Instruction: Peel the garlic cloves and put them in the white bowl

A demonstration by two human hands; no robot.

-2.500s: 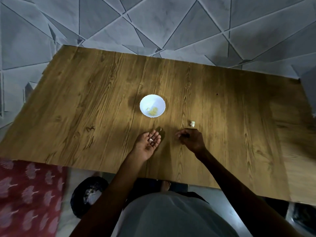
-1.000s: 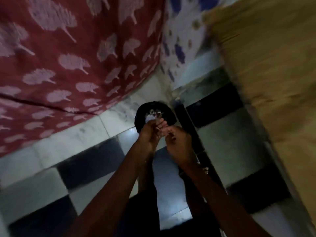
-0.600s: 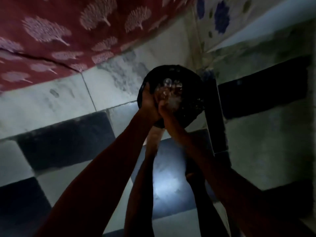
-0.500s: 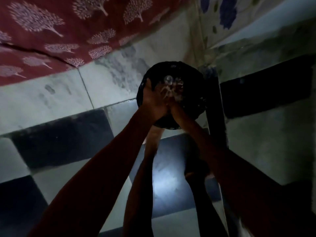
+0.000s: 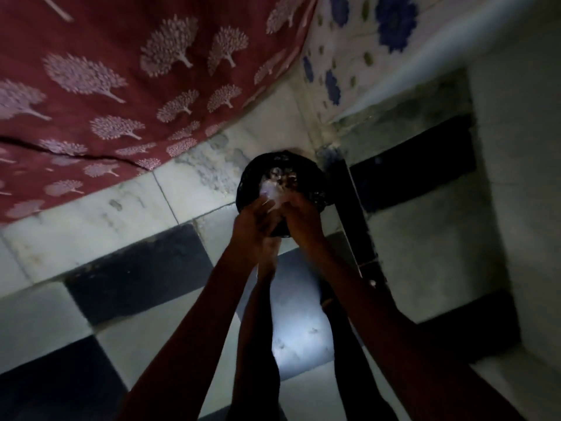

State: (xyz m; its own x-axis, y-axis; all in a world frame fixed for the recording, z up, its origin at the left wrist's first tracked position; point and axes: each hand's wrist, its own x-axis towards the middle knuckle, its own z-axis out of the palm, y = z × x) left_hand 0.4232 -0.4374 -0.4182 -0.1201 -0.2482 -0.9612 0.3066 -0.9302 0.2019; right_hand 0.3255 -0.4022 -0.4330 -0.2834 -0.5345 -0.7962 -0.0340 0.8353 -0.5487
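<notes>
The left hand [image 5: 253, 221] and right hand [image 5: 302, 221] meet over a black bin [image 5: 314, 180] on the checkered floor [image 5: 79, 217]. Pale garlic scraps [image 5: 271, 192] sit right at the fingers [image 5: 261, 205], above the bin's mouth. Blur hides whether either hand pinches them or lies loose. A red cloth [image 5: 121, 71] lies beyond.

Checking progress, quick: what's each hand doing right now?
Left hand: over the black bin, pale scraps at its fingers; grip cannot be told.
Right hand: beside it, blurred; cannot be told.
</notes>
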